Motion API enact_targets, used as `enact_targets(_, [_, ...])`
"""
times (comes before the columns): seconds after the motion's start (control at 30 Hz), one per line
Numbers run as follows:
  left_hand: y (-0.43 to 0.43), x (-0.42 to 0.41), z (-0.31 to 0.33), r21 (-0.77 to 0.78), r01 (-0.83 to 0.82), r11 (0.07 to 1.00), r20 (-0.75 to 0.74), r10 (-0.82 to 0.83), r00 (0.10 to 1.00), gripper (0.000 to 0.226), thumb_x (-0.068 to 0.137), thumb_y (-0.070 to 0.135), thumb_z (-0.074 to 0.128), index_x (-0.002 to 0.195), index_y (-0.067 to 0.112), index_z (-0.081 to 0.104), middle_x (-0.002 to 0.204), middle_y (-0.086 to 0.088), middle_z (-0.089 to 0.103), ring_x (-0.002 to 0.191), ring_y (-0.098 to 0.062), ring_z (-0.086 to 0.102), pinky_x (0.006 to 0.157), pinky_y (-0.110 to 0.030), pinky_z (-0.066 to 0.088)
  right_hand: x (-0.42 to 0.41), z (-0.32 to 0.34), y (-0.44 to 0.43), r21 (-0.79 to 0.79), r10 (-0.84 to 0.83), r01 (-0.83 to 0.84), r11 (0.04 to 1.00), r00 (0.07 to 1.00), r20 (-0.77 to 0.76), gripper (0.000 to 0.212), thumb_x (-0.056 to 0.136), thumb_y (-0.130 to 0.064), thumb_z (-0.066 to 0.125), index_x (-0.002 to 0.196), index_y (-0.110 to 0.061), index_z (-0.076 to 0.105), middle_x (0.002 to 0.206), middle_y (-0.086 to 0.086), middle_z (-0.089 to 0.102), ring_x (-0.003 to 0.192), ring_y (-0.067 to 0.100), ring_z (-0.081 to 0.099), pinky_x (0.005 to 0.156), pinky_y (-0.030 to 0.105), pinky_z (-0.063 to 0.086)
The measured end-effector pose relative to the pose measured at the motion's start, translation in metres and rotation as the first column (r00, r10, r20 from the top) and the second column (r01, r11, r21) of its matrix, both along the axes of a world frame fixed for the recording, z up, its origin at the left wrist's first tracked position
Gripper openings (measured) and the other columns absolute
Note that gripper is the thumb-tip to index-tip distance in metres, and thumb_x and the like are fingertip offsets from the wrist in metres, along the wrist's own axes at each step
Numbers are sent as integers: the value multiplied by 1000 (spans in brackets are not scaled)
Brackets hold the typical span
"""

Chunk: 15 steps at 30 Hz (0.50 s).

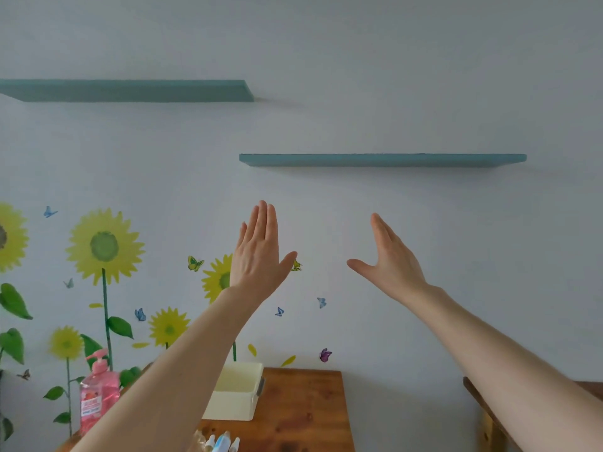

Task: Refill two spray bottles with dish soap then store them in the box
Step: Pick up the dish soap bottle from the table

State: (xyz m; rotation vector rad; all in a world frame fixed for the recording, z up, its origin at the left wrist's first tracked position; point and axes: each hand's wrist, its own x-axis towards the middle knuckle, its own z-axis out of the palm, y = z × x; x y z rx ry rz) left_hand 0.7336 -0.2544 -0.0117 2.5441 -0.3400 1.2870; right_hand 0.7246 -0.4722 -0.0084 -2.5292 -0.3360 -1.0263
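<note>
Most of the view given over to a pale wall, with sunflower and butterfly decals low on the left. Fixed to it, two teal boards: an upper shelf to the left and a lower shelf to the right, both seen from below, tops hidden.

Lower down, a wooden desk against the wall, only its far part in view. Held well above it, two bare forearms ending in the left hand and the right hand. Fingers straight, thumbs spread, backs toward the camera, well apart from each other, grasping nothing and touching nothing.

At the back of the desk, a cream box, open-topped, partly hidden by the left forearm. At the desk's left side, a pink pump bottle of soap, upright, pump fitted. Smallest of all, at the bottom edge of the view, the clustered tops of the spray bottles; number and fill level impossible to tell. By the look of things, no refill begun.

Likely trouble: gaze high, desk barely watched. Could sweep a forearm into the soap or the spray tops if lowered blind, and tip them. Could also spill soap at those narrow necks, then lose a slick bottle short of the box.
</note>
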Motion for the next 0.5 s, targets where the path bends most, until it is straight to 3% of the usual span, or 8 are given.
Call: enact_targets(0.5, [-2,105,-23,7,-22,1000,-28,22,999,85,93,41,45,146,7,-12,157,-8,-14,145,-19,-12,116,-31,-6,114,-14,2,-51,39,-42,998,998,-52,88,89,-41,57,150,-16,0,160,-6,3,146,11,10,111,27,24])
